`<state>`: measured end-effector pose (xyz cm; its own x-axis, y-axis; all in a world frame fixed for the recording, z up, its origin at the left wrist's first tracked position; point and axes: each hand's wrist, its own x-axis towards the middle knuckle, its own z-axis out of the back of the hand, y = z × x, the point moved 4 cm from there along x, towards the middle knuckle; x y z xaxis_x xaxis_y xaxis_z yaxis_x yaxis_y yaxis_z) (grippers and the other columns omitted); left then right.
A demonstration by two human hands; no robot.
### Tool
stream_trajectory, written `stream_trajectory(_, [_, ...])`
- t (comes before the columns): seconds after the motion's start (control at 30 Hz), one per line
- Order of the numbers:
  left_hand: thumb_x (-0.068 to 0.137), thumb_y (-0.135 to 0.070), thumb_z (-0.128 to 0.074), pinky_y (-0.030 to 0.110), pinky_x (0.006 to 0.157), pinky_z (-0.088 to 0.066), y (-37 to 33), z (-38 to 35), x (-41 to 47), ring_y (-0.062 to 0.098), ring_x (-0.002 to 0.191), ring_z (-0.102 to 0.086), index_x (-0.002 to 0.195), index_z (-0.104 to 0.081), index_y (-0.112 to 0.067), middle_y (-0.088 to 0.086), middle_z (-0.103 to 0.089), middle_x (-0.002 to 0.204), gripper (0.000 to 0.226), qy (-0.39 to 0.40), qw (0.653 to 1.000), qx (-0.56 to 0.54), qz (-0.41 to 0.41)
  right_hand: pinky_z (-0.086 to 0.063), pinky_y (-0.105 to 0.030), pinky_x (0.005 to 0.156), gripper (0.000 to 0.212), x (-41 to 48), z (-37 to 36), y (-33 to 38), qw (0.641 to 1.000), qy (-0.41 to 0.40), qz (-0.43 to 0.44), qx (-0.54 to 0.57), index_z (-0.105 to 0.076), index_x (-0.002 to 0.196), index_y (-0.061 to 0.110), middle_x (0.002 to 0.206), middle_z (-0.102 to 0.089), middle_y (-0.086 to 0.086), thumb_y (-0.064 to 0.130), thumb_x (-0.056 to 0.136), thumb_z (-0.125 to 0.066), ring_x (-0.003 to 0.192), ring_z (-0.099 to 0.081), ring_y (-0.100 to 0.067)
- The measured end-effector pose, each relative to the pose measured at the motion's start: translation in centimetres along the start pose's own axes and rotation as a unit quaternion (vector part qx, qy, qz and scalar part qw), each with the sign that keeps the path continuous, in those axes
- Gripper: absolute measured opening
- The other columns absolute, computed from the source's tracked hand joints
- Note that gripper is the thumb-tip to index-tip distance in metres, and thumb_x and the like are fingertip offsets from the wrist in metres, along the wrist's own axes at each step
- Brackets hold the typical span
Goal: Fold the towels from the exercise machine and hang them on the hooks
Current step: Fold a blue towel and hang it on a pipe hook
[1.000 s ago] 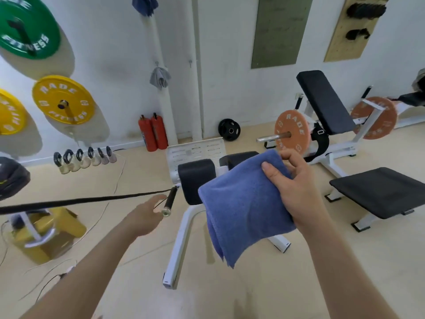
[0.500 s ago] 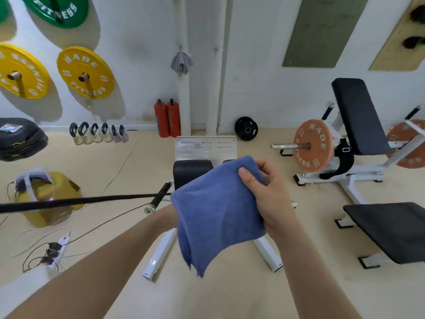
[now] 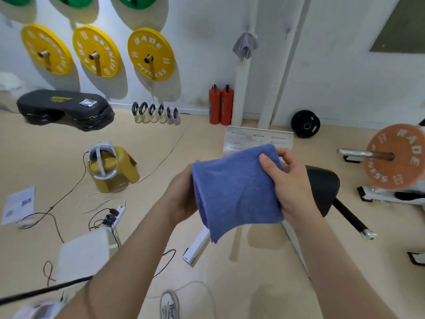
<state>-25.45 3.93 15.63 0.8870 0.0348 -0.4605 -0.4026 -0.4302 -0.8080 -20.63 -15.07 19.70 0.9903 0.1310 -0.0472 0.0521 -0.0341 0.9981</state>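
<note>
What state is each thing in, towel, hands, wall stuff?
Blue terry towel, folded, held in the air.
Right hand, pinches towel's top right corner.
Left hand, at towel's left edge, fingers hidden.
Grey cloth, hanging on a wall hook.
Yellow weight plates, mounted on wall pegs.

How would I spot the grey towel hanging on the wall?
Find the white pillar on the back wall, two red fire extinguishers beside its foot. The grey towel hangs bunched high on it; unlike the blue towel, no hand holds it.
</note>
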Motion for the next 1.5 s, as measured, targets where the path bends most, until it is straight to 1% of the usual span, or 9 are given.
stream_trajectory(0.1, [0.092, -0.053, -0.045, 0.037, 0.081, -0.042, -3.9, 5.5, 0.9, 0.026, 0.097, -0.061, 0.114, -0.069, -0.018, 0.009, -0.067, 0.108, 0.048, 0.029, 0.999, 0.015, -0.006, -0.058, -0.04, 0.077, 0.009, 2.2, -5.7, 0.7, 1.0, -0.004, 0.003, -0.005, -0.064, 0.098, 0.024, 0.094, -0.074, -0.005, 0.028, 0.09, -0.065, 0.088, -0.072, -0.023])
stream_trajectory(0.3, [0.087, -0.005, -0.062, 0.031, 0.073, -0.057, -13.1, 16.6, 1.9, 0.022, 0.086, -0.069, 0.11, -0.065, -0.012, 0.01, -0.071, 0.103, 0.024, -0.077, 0.988, 0.018, -0.133, -0.055, -0.025, 0.083, 0.04, 5.5, -20.0, 1.8, 0.951, 0.292, -0.076, 0.062, -0.053, 0.127, 0.035, 0.118, -0.069, 0.009, 0.014, 0.093, -0.057, 0.111, -0.065, -0.013])
stream_trajectory(0.53, [0.091, -0.002, -0.052, 0.022, 0.049, -0.044, -19.6, 27.0, 3.9, 0.018, 0.061, -0.053, 0.11, -0.059, -0.017, 0.005, -0.062, 0.079, 0.025, -0.168, 0.974, 0.106, -0.108, -0.057, -0.03, 0.068, 0.047, 11.0, -30.0, 2.6, 0.969, 0.212, -0.077, 0.102, -0.056, 0.127, 0.023, 0.108, -0.072, -0.008, 0.004, 0.085, -0.066, 0.089, -0.071, -0.024])
stream_trajectory(0.63, [0.085, 0.003, -0.051, 0.025, 0.06, -0.044, -22.5, 29.3, 5.9, 0.018, 0.073, -0.053, 0.093, -0.063, -0.026, 0.004, -0.059, 0.085, 0.032, -0.25, 0.915, 0.253, -0.189, -0.055, -0.031, 0.074, 0.047, 13.8, -32.4, 3.1, 0.973, 0.222, -0.049, 0.049, -0.058, 0.123, 0.021, 0.099, -0.074, -0.007, 0.002, 0.082, -0.07, 0.086, -0.07, -0.02])
stream_trajectory(0.73, [0.082, -0.002, -0.06, 0.023, 0.073, -0.048, -26.5, 27.5, 7.1, 0.01, 0.084, -0.056, 0.101, -0.064, -0.029, -0.004, -0.061, 0.097, 0.033, -0.188, 0.862, 0.332, -0.332, -0.052, -0.034, 0.072, 0.054, 17.1, -34.5, 4.2, 0.968, 0.242, 0.009, -0.067, -0.06, 0.116, 0.033, 0.081, -0.071, -0.005, 0.001, 0.075, -0.074, 0.074, -0.063, -0.019])
stream_trajectory(0.9, [0.075, -0.031, -0.065, 0.018, 0.104, -0.028, -32.7, 24.9, 11.3, 0.009, 0.125, -0.04, 0.118, -0.056, -0.028, -0.004, -0.046, 0.133, 0.044, -0.106, 0.686, 0.559, -0.452, -0.055, -0.045, 0.074, 0.058, 24.0, -37.4, 7.4, 0.937, 0.283, 0.111, -0.171, -0.054, 0.112, 0.042, 0.076, -0.072, -0.006, 0.004, 0.072, -0.073, 0.073, -0.059, -0.033])
stream_trajectory(1.03, [0.067, -0.047, -0.07, 0.022, 0.097, -0.037, -38.1, 25.1, 18.6, 0.01, 0.117, -0.047, 0.097, -0.063, -0.031, -0.006, -0.05, 0.123, 0.035, -0.062, 0.712, 0.58, -0.392, -0.053, -0.054, 0.083, 0.053, 31.9, -38.0, 8.4, 0.922, 0.291, 0.155, -0.203, -0.053, 0.107, 0.041, 0.088, -0.07, -0.014, 0.007, 0.072, -0.073, 0.093, -0.064, -0.03])
stream_trajectory(1.17, [0.063, -0.057, -0.073, 0.037, 0.061, -0.044, -42.6, 24.0, 27.2, 0.015, 0.067, -0.053, 0.072, -0.064, -0.013, 0.007, -0.058, 0.075, 0.045, 0.021, 0.74, 0.611, -0.281, -0.051, -0.048, 0.082, 0.044, 39.9, -37.0, 9.5, 0.924, 0.274, 0.169, -0.208, -0.055, 0.098, 0.034, 0.086, -0.069, -0.013, 0.002, 0.073, -0.071, 0.09, -0.064, -0.03])
stream_trajectory(1.5, [0.053, -0.061, -0.075, 0.02, 0.046, -0.036, -51.9, 21.1, 44.2, 0.005, 0.051, -0.046, 0.054, -0.061, -0.026, -0.007, -0.056, 0.055, 0.038, -0.017, 0.758, 0.536, -0.371, -0.054, -0.049, 0.078, 0.038, 59.0, -33.2, 10.8, 0.945, 0.142, 0.165, -0.242, -0.057, 0.089, 0.027, 0.08, -0.069, -0.004, 0.015, 0.061, -0.079, 0.08, -0.064, -0.029])
